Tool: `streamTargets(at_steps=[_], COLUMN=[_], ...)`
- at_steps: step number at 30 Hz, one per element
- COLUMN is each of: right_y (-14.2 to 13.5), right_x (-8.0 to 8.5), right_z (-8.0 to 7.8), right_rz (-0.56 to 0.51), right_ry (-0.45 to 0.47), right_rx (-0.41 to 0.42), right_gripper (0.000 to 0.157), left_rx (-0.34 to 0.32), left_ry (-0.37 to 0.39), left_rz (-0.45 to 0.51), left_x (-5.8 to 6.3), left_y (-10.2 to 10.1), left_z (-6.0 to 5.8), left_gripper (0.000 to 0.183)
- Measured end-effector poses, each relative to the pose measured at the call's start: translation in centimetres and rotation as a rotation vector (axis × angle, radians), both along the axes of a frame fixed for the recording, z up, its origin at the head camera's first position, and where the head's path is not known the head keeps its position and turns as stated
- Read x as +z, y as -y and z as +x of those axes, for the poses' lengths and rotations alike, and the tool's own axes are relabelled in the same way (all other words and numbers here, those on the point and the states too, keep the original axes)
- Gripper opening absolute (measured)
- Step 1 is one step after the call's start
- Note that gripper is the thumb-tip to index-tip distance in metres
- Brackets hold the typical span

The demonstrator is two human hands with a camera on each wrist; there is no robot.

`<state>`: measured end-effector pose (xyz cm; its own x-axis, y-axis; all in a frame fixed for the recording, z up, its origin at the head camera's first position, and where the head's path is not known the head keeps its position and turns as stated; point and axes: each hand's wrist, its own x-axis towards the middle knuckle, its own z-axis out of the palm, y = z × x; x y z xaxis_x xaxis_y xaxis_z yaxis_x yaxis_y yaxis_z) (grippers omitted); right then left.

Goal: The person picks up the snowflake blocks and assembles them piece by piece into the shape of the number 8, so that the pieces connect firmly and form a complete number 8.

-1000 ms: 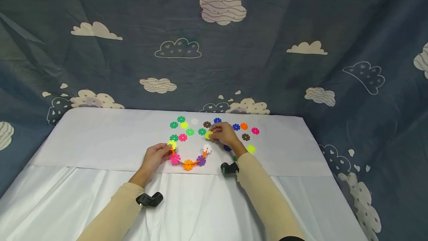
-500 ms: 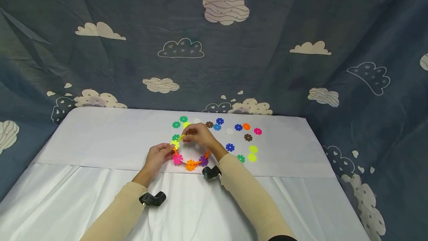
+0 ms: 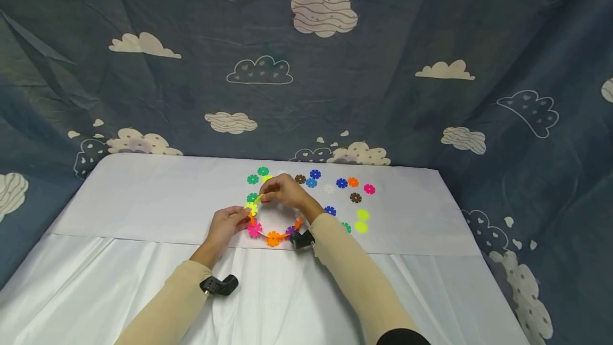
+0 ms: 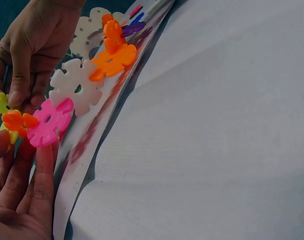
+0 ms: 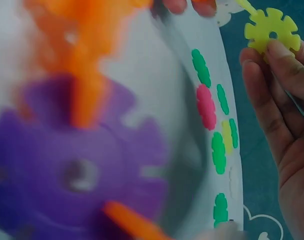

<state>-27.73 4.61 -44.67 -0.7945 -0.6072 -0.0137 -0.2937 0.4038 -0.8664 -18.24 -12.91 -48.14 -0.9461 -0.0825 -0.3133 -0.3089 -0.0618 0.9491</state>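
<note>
My left hand (image 3: 227,228) grips a curved chain of slotted plastic flower discs at its yellow end disc (image 3: 251,208). Between thumb and fingers of my right hand (image 3: 287,191) is another yellow disc (image 5: 272,31), its edge meeting the chain's yellow end. Along the chain in the left wrist view come an orange disc (image 4: 17,121), a pink disc (image 4: 51,122), a white disc (image 4: 76,87) and another orange disc (image 4: 114,61). A purple disc (image 5: 117,175) looms large in the right wrist view. The right wrist's camera partly covers the chain's far side in the head view.
Loose flower discs lie flat behind and right of my hands, among them a green disc (image 3: 263,171), a brown disc (image 3: 355,197), a pink disc (image 3: 369,189) and a yellow disc (image 3: 363,214). A white cloth (image 3: 158,201) covers the table; a cloud-patterned curtain (image 3: 373,95) hangs behind.
My right hand has carried the yellow disc leftward from among the loose discs to the chain's yellow end. My left hand has stayed at the chain.
</note>
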Motion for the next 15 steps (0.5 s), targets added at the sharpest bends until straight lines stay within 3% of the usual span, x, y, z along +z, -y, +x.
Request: streamTargets(at_steps=[8, 15], right_y=[0.15, 0.64], right_x=[0.21, 0.24], right_z=[-0.51, -0.11], right_rz=[0.045, -0.008], right_ry=[-0.003, -0.001], right_rx=[0.052, 0.088], right_gripper=[0.005, 0.004], left_rx=[-0.002, 0.034], left_ry=[-0.006, 0.02], left_rz=[0.012, -0.026], left_x=[0.17, 0.27], left_y=[-0.03, -0.18], left_z=[0.0, -0.02], left_gripper=[0.027, 0.025])
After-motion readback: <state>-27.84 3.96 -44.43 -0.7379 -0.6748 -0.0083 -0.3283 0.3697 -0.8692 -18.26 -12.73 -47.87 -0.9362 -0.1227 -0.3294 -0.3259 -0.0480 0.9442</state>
